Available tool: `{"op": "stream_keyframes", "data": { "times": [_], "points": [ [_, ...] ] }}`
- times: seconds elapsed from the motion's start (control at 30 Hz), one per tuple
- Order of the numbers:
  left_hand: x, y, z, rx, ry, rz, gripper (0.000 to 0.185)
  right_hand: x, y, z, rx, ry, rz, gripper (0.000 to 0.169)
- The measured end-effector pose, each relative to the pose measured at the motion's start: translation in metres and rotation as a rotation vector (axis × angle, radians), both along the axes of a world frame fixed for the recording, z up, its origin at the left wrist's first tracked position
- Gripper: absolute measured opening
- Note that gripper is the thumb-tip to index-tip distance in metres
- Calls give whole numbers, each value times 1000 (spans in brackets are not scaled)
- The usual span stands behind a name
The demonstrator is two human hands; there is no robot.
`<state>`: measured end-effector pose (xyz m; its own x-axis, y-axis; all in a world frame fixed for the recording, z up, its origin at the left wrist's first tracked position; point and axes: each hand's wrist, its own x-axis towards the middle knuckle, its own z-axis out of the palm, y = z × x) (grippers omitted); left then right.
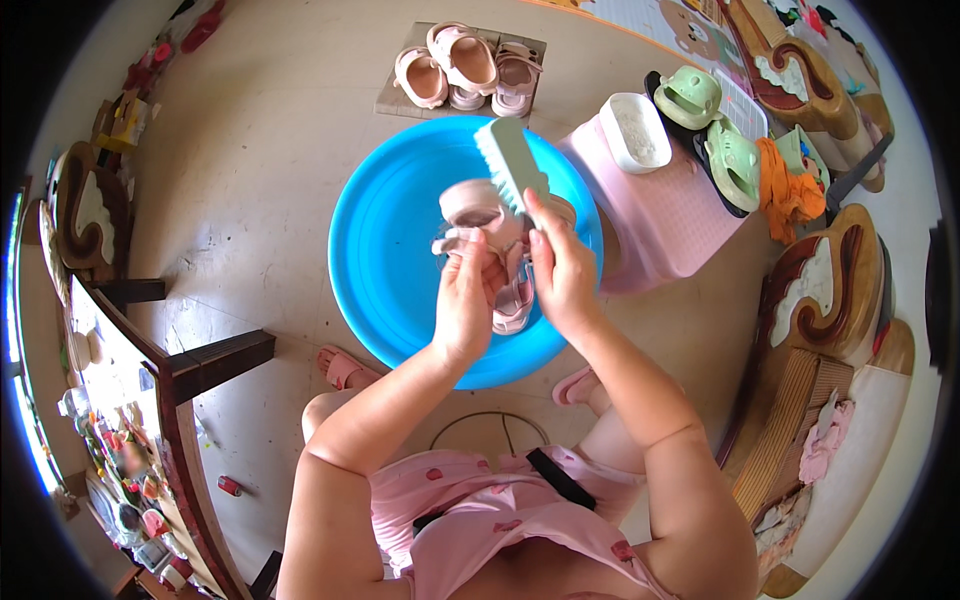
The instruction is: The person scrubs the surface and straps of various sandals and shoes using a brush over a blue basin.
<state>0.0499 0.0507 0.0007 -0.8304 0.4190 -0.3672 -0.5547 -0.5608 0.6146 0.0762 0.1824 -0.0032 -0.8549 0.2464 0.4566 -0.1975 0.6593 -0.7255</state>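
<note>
Over a round blue plastic basin, my left hand grips a pale pink sandal by its strap area. My right hand holds a pale green scrubbing brush, its white bristles facing left, above the sandal's right side. Another pink sandal lies in the basin below my hands. A further pink piece of footwear shows partly behind my right hand, at the basin's right side.
Pink clogs and other shoes stand on a grey mat beyond the basin. At right, a pink plastic stool bears a white tub of powder and green clogs. An orange cloth lies beside them. A table stands at left.
</note>
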Motion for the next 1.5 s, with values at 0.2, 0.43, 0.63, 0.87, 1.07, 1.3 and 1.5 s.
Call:
{"op": "stream_keyframes", "data": {
  "times": [0.2, 0.43, 0.63, 0.87, 1.07, 1.3, 1.5],
  "points": [
    [-5, -1, 4, 50, -55, 7, 39, 5, 1, 16, -189, 6, 53, 43],
    [-29, -8, 8, 77, -12, 150, 41, 21, -8, 3, -74, -48, 154, 46],
    [-18, -7, -2, 90, -7, 54, 38, 19, -13, -6, -63, -72, 119, 49],
    [-3, -7, -14, 94, -73, 39, 32, 4, -4, -2, -84, -13, 40, 47],
    [-16, -14, -1, 87, -97, 37, 43, 6, 12, 5, -180, 10, 18, 42],
    [-14, -26, -14, 333, -229, 80, 43, 8, 20, -4, -118, -3, -98, 80],
    [-5, -39, -23, 630, -325, -27, 44, 4, 13, -6, -15, 90, -156, 95]
  ]
}}
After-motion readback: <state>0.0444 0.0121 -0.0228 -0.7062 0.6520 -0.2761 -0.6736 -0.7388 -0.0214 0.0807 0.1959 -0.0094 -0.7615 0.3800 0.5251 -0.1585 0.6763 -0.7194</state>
